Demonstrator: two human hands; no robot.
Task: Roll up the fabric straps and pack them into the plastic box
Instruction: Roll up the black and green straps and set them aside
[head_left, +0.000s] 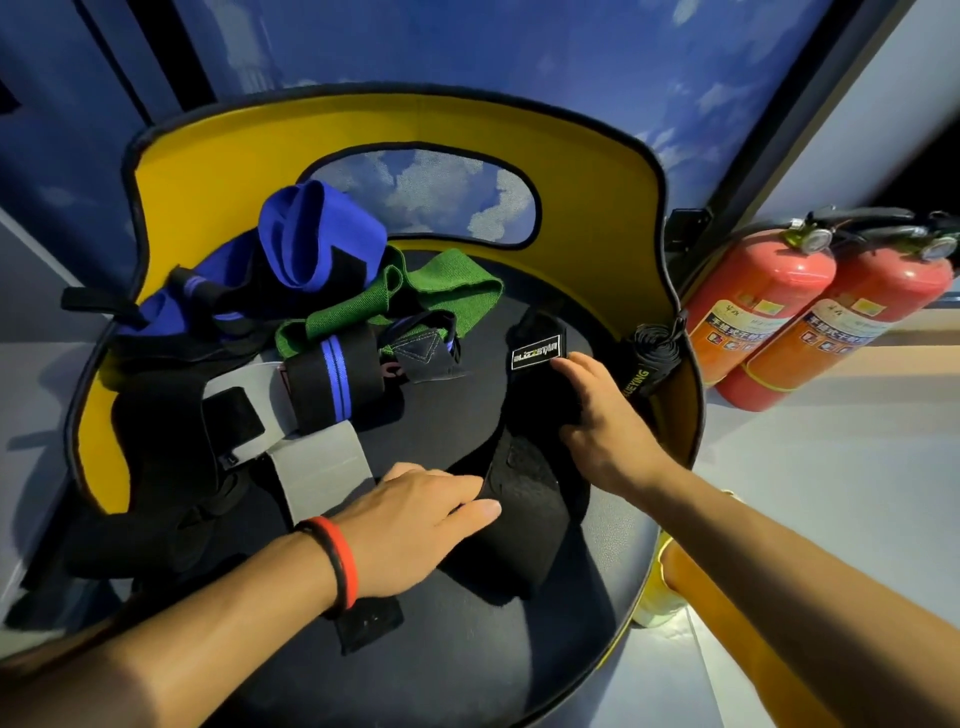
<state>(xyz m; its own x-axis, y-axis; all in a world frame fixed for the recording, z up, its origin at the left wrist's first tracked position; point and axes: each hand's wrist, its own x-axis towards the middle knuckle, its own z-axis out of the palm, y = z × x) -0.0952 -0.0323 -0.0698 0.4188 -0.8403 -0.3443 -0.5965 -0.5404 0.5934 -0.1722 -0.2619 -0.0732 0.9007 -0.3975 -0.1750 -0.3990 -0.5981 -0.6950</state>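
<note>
While the black strap (524, 499) lies on the seat (441, 431), the left hand (415, 514) presses its 7 o'clock end, fingers straight; the right hand (597, 415) covers its 1 o'clock end, grip unclear.

Entry 1. Right grip (602, 421): fingertips lost against the black strap (524, 499); we cannot tell pinch from press.
Entry 2. Label (536, 354) on that strap: lettering too blurred for us to read.
Entry 3. Rolled strap (649, 358): its printed word partly hidden behind the right grip.
Entry 4. Fire extinguishers (810, 312): one cut by the right edge; print illegible.
Entry 5. Yellow object (657, 597): mostly under the right forearm (779, 561); we cannot name it.
</note>
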